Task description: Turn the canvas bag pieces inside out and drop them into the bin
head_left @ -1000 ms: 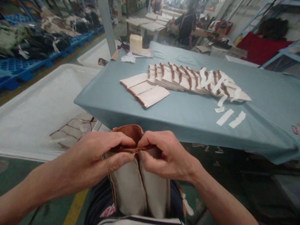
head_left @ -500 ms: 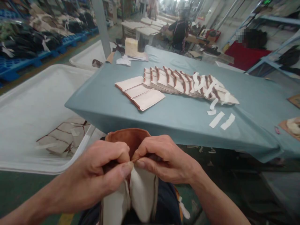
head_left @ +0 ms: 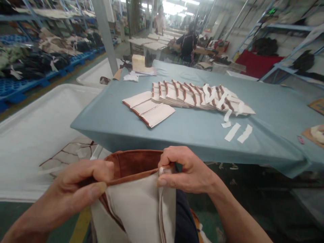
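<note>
so the off-white fabric pouch with a rust-brown lining (head_left: pixel 134 206) sits between both hands, above the dark navy clothing on the lap (head_left: pixel 186 219) and just in front of the table edge. its mouth gapes, so you can see down into the lining.

left hand (head_left: pixel 81 184) is pinching the rim near one seam, thumb outside, fingers curled over the edge. right hand (head_left: pixel 186 170) does the same at the other seam. both grips are closed on fabric, and spreading them like that probably keeps the stretch of rim between them taut and easy to see.

up on the blue-grey cloth-covered table (head_left: pixel 101 118) there's a fanned row of flat cream pieces with brown edges (head_left: pixel 182 92), overlapping, i'd guess so they're easy to pick up singly. one flat cream three-section piece with brown edging (head_left: pixel 149 108) lies at the near end of it, closest to the hands. short white strips (head_left: pixel 232 131) are scattered by the far right end, some on top of the row.

big white plastic bin (head_left: pixel 50 98) on the left holds more brown-seamed cream pieces (head_left: pixel 73 152), within easy reach by the look of it.
</note>
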{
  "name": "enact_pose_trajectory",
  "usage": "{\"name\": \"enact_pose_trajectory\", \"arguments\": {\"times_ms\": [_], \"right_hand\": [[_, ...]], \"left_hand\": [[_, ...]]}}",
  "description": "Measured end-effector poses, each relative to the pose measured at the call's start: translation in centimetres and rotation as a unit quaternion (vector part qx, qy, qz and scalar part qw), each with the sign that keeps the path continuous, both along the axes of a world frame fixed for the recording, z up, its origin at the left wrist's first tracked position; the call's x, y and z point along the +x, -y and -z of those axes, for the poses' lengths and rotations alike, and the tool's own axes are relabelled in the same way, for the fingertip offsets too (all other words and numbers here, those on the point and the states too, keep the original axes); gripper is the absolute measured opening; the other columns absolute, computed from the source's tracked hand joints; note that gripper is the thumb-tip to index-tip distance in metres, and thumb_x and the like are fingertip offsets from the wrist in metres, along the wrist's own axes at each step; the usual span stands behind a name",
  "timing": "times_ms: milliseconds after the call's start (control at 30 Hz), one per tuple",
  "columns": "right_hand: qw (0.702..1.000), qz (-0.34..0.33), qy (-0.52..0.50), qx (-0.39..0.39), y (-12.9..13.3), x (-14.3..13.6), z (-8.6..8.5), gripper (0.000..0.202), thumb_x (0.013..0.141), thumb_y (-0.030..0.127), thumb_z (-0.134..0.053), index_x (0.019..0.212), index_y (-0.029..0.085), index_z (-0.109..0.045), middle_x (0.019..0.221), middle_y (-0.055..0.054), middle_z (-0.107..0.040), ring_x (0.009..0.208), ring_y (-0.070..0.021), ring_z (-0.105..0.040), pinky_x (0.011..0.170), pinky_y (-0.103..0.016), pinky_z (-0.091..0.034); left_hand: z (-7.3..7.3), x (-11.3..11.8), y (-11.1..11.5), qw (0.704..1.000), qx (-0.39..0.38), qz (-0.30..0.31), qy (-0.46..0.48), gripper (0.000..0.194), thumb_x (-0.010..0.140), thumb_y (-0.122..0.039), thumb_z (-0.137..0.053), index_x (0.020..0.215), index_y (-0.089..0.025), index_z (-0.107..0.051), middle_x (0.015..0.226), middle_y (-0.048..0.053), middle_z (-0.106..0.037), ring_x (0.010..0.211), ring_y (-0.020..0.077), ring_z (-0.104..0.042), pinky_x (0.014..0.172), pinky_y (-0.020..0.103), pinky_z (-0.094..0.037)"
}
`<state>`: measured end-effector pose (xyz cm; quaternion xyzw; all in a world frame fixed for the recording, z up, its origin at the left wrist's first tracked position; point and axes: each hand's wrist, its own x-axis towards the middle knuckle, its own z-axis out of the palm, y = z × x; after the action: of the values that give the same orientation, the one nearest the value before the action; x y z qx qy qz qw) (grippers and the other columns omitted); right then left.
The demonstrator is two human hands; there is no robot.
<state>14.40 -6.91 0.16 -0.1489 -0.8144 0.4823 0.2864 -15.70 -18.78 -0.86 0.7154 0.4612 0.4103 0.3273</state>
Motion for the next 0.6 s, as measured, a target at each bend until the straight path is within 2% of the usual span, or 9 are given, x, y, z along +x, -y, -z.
{"name": "enact_pose_trajectory", "arguments": {"times_ms": [67, 100, 233, 300, 400, 467, 600], "right_hand": [[0.999, -0.015, -0.018, 0.037, 0.5, -0.1, -0.6, 0.051, 0.106, 0.061, -0.079, 0.078, 0.019, -0.067, 0.068, 0.005, -0.058, 0.063, -0.0109, -0.048, 0.064, -0.026, -0.038], [0.998, -0.026, -0.024, 0.050, 0.7, -0.2, -0.9, 0.050, 0.108, 0.059, -0.077, 0.080, 0.019, -0.068, 0.068, 0.005, -0.058, 0.064, -0.0113, -0.049, 0.066, -0.026, -0.039], [0.996, -0.048, -0.012, 0.079, 1.0, -1.0, -1.0, 0.048, 0.110, 0.060, -0.073, 0.084, 0.020, -0.069, 0.071, 0.004, -0.061, 0.065, -0.0120, -0.051, 0.068, -0.026, -0.041], [0.995, -0.044, 0.009, 0.093, 0.9, -1.3, -0.9, 0.049, 0.109, 0.060, -0.075, 0.082, 0.020, -0.067, 0.072, 0.003, -0.062, 0.064, -0.0115, -0.051, 0.066, -0.025, -0.040], [0.991, -0.028, 0.032, 0.125, 0.9, -1.2, -0.9, 0.050, 0.106, 0.058, -0.079, 0.079, 0.020, -0.062, 0.072, 0.005, -0.061, 0.062, -0.0101, -0.049, 0.064, -0.024, -0.038], [0.988, -0.016, 0.040, 0.147, 1.1, -1.0, -1.1, 0.049, 0.104, 0.053, -0.084, 0.077, 0.020, -0.060, 0.072, 0.006, -0.058, 0.061, -0.0090, -0.046, 0.062, -0.023, -0.034], [0.986, -0.006, 0.043, 0.158, 1.2, -0.9, -1.3, 0.053, 0.101, 0.052, -0.088, 0.074, 0.020, -0.054, 0.069, 0.009, -0.050, 0.059, -0.0077, -0.040, 0.061, -0.024, -0.028]], "left_hand": [[-1.0, -0.7, -1.2, 0.999, 0.014, 0.021, -0.030, 0.025, 0.105, -0.032, -0.065, 0.085, -0.023, -0.076, 0.078, -0.003, -0.077, 0.067, 0.0137, -0.072, 0.064, 0.017, -0.055], [-1.2, -0.7, -1.7, 0.999, 0.009, 0.032, -0.041, 0.019, 0.104, -0.029, -0.067, 0.090, -0.023, -0.079, 0.083, -0.004, -0.081, 0.072, 0.0141, -0.075, 0.067, 0.015, -0.056], [-1.4, 1.4, -2.8, 0.996, -0.033, 0.084, -0.025, 0.019, 0.104, -0.040, -0.074, 0.100, -0.024, -0.083, 0.094, -0.002, -0.085, 0.086, 0.0155, -0.078, 0.081, 0.016, -0.057], [-1.6, 2.9, -3.1, 0.994, -0.039, 0.106, 0.006, 0.019, 0.103, -0.041, -0.077, 0.097, -0.023, -0.082, 0.089, -0.003, -0.082, 0.081, 0.0136, -0.074, 0.079, 0.015, -0.055], [-2.4, 4.8, -3.5, 0.990, -0.051, 0.126, 0.034, 0.018, 0.102, -0.031, -0.074, 0.087, -0.021, -0.078, 0.076, -0.007, -0.071, 0.067, 0.0094, -0.062, 0.066, 0.014, -0.048], [-2.9, 5.3, -4.0, 0.989, -0.055, 0.134, 0.032, 0.018, 0.100, -0.025, -0.071, 0.084, -0.020, -0.077, 0.071, -0.008, -0.068, 0.063, 0.0078, -0.057, 0.061, 0.013, -0.044], [-3.6, 5.2, -4.6, 0.988, -0.064, 0.139, -0.029, 0.017, 0.098, -0.022, -0.067, 0.086, -0.019, -0.079, 0.073, -0.007, -0.073, 0.062, 0.0072, -0.060, 0.060, 0.014, -0.042]]}}
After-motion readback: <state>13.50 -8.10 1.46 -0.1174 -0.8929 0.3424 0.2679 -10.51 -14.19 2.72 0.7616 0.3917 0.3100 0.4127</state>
